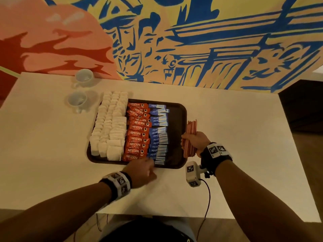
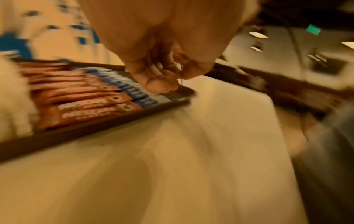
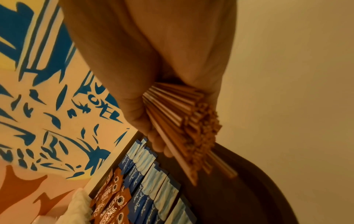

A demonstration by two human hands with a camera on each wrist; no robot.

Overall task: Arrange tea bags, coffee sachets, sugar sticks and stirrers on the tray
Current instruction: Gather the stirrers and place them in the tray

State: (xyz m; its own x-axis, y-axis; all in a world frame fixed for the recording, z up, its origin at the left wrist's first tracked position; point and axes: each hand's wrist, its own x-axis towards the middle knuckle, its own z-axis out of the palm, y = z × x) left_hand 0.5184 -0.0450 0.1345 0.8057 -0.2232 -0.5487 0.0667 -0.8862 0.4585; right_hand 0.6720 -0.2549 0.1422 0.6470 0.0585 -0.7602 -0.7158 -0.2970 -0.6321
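Two cups (image 1: pixel 82 89) stand beside tray (image 1: pixel 181 119)

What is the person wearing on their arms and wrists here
Both forearms are bare, with no sleeves in view. The left hand has a black wrist strap carrying white blocks printed with black square tag markers. The right hand has a similar black strap with white marker blocks, plus a white camera unit with its own markers and a thin black cable trailing from it.
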